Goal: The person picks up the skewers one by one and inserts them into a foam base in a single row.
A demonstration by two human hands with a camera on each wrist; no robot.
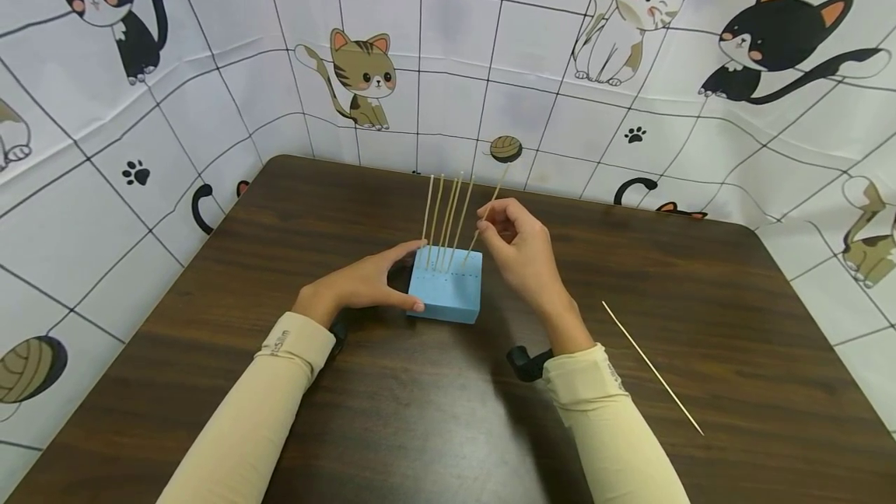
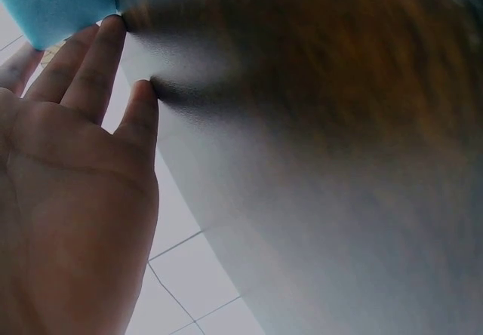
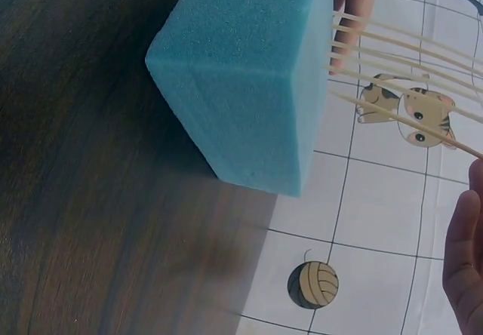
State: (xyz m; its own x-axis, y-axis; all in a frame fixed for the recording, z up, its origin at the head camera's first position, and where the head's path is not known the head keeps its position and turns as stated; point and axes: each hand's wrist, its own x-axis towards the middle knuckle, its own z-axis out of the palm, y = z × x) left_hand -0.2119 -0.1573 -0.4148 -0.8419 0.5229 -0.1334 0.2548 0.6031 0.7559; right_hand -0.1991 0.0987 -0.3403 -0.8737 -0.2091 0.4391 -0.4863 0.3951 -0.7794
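Note:
A blue foam block (image 1: 445,295) stands on the table, with rows of small holes in its top. Several thin wooden skewers (image 1: 463,216) rise from its left and middle part, leaning slightly. My left hand (image 1: 360,282) holds the block at its left side, thumb on the front and a finger at the back corner. With thumb and fingertips, my right hand (image 1: 521,251) pinches another skewer (image 1: 497,189), tilted above the block's right part. Its pointed lower end (image 3: 339,94) shows close to the top face in the right wrist view; whether it touches, I cannot tell.
One loose skewer (image 1: 652,368) lies on the dark wooden table (image 1: 406,426), right of my right forearm. Behind and beside the table hangs a white sheet (image 1: 448,37) with grid lines and cartoon cats.

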